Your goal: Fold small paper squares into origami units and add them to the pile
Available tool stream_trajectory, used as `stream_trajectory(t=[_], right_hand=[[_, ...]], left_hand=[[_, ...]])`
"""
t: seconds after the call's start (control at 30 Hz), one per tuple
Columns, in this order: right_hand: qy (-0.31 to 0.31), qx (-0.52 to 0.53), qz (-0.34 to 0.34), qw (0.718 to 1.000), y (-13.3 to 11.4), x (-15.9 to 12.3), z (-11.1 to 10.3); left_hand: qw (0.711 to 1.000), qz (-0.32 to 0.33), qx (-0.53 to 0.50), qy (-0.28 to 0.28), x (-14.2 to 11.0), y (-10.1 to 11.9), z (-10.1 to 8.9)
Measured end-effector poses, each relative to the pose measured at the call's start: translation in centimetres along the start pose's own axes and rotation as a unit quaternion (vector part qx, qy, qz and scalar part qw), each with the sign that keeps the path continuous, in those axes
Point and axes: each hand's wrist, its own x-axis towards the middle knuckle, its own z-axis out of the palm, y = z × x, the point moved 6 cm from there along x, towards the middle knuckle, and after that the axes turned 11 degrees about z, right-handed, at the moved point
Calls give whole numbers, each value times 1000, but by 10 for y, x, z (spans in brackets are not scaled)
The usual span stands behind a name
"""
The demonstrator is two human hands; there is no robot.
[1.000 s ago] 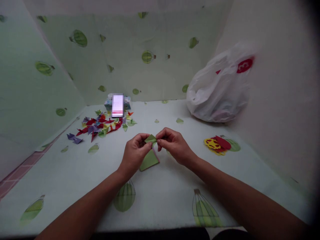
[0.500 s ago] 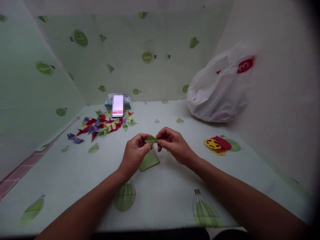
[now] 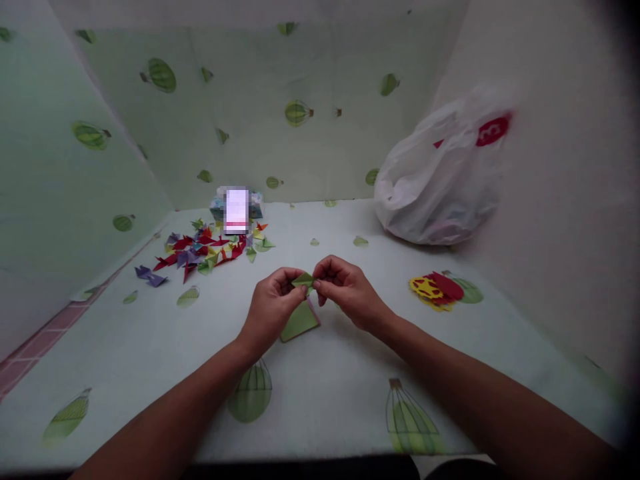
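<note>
A small folded green origami paper (image 3: 303, 281) is held up between both hands over the table. My left hand (image 3: 273, 301) pinches its left side between thumb and fingers. My right hand (image 3: 347, 290) is closed too, its thumb and forefinger gripping the paper's right tip. Just below the hands lies a stack of square paper (image 3: 300, 321) with a green sheet on top and a pinkish edge showing. The fingers partly cover the folded paper, so its exact form is hard to make out.
Many folded paper pieces (image 3: 210, 252) in several colours lie at the back left, before a phone (image 3: 237, 210) propped on a tissue box (image 3: 257, 205). Yellow and red paper cut-outs (image 3: 435, 290) lie to the right. A white plastic bag (image 3: 440, 180) stands at the back right.
Hardly anything differs. Both hands keep their pinch on the folded green paper, with only a very slight shift of the fingers and the view.
</note>
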Motion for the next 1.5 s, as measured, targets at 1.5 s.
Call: stream_trajectory(t=[1.5], right_hand=[[87,-312,-162,932,-22,-12,3]], left_hand=[[999,18,46,-1,-2,1,1]])
